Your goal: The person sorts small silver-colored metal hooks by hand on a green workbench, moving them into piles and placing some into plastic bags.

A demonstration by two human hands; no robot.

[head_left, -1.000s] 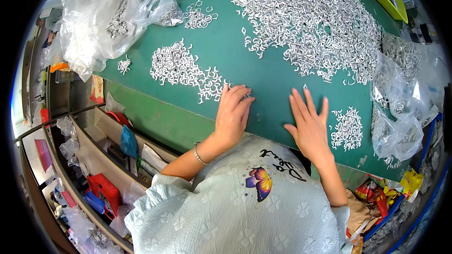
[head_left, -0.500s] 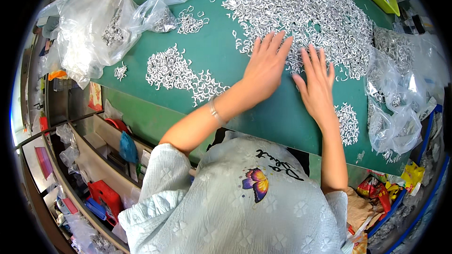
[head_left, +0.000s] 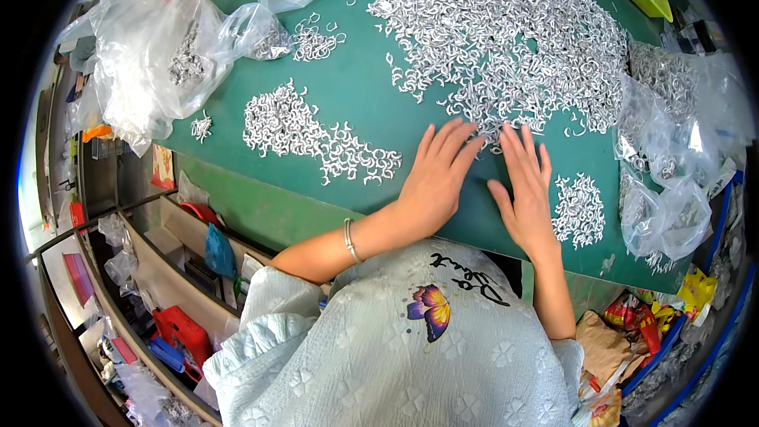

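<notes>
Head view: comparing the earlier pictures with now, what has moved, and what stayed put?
Over the last half second, the left hand and right hand drew back toward the person, pulling some near-edge pieces of the large heap of curved silvery pieces along; no firm grip shows. The smaller pile at left and small pile at right stayed.

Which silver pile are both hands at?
The biggest heap, upper right: the left hand and right hand are both at its near edge. Neither is at the mid-left pile or the small pile right of the right hand.
</notes>
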